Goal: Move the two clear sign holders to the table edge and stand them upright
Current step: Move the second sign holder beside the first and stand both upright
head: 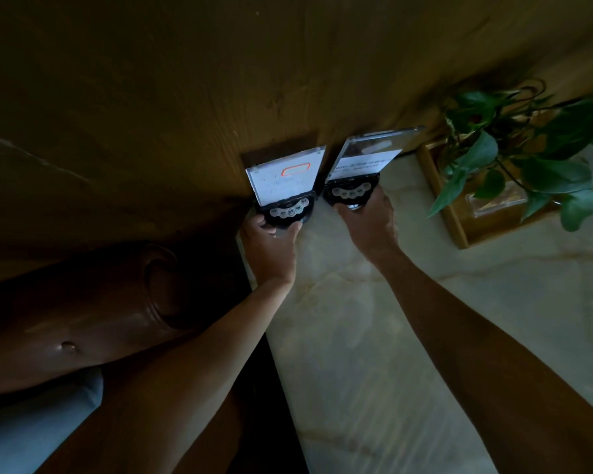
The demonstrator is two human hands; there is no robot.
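Observation:
Two clear sign holders stand side by side at the far corner of the pale marble table (425, 336), against a wooden wall. The left sign holder (285, 179) has a white card with a red outlined box and a round black base with buttons. My left hand (271, 244) grips that base from the near side. The right sign holder (367, 159) leans back, its card printed with text, on a like black base. My right hand (370, 224) holds that base. Both panels rise upward from their bases.
A green leafy plant (514, 159) in a wooden tray (456, 217) sits right of the holders. A brown padded leather seat (83, 319) lies left of the table's edge. The wood-panelled wall (220, 80) is right behind the holders.

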